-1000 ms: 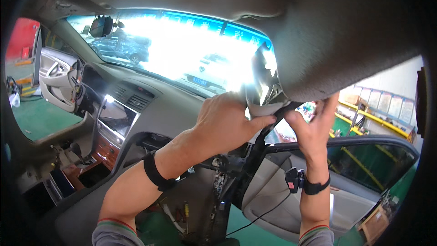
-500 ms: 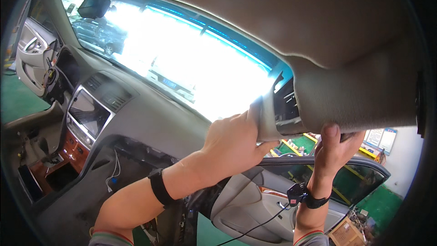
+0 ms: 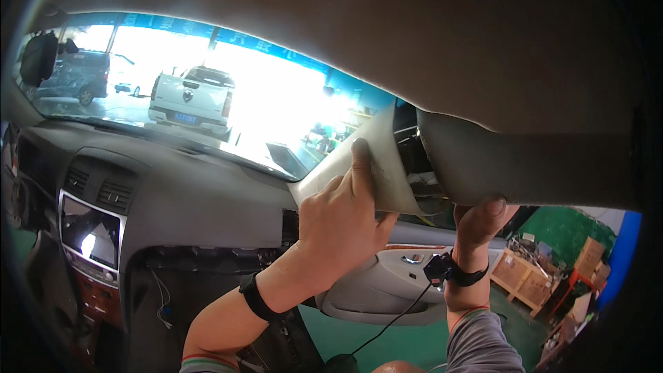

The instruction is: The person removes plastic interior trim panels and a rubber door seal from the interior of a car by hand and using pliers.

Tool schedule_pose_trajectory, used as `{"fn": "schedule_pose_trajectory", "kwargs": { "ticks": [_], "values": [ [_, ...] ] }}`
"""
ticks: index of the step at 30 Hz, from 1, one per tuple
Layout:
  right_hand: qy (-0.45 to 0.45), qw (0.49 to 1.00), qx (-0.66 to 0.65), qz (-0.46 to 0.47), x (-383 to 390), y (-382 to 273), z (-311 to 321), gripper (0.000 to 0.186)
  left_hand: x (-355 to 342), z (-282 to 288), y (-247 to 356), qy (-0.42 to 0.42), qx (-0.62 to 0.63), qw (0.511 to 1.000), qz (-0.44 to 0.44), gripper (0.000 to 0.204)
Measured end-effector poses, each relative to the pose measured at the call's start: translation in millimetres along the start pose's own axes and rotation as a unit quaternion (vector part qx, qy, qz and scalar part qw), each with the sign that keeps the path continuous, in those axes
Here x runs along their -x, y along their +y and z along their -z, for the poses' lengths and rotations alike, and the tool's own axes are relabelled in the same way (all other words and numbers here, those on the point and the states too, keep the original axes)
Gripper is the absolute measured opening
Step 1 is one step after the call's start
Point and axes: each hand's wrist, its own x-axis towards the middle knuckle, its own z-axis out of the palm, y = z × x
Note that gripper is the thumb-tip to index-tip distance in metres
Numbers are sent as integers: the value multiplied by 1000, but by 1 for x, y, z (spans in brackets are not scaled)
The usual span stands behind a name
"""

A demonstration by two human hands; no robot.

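My left hand [image 3: 338, 224] grips the beige windshield pillar trim [image 3: 383, 166], index finger stretched along its face and thumb near its lower edge. The trim stands at the right end of the dashboard [image 3: 207, 200]. A dark gap [image 3: 418, 159] with bare parts shows between the trim and the grey headliner edge [image 3: 525, 166]. My right hand [image 3: 480, 224] pinches the lower border of that headliner edge, thumb in front, the other fingers hidden behind it. Both wrists wear black straps; the right one carries a small black device [image 3: 436, 271] with a cable.
An open car door [image 3: 383, 283] stands at the right. Loose white wires [image 3: 164, 304] hang below the dashboard, near the centre screen [image 3: 90, 228]. Wooden crates [image 3: 521, 278] rest on the floor outside. Beyond the windshield is a white pickup [image 3: 190, 100].
The view has swung to the right. The pillar trim now sits lower, leaning along the windshield edge, and my left index finger has stretched over its face. My right hand stays at the headliner edge.
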Motion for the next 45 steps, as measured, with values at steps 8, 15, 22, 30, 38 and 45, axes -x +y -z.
{"fn": "schedule_pose_trajectory", "kwargs": {
  "ticks": [8, 15, 22, 30, 38, 45],
  "values": [
    [-27, 996, -56, -65, -11, -24, -10, 87, 4, -15, 3, 25, 19, 999, -13, 96],
    [-2, 994, -93, -65, -12, -28, -21, 78, 4, -30, 10, 76, -6, 997, -14, 99],
    [-39, 996, -49, -62, -12, -29, -12, 77, 6, -26, -4, 92, 8, 995, -25, 100],
    [13, 990, -103, -96, -18, -33, -23, 63, 4, -29, 4, 107, -6, 994, -14, 95],
    [66, 989, -106, -77, -21, -26, -30, 61, -4, -34, -3, 104, -79, 990, 45, 84],
    [16, 998, -3, -62, -22, -33, -31, 53, 1, -5, -22, -25, 12, 988, 151, 83]
  ]
}}
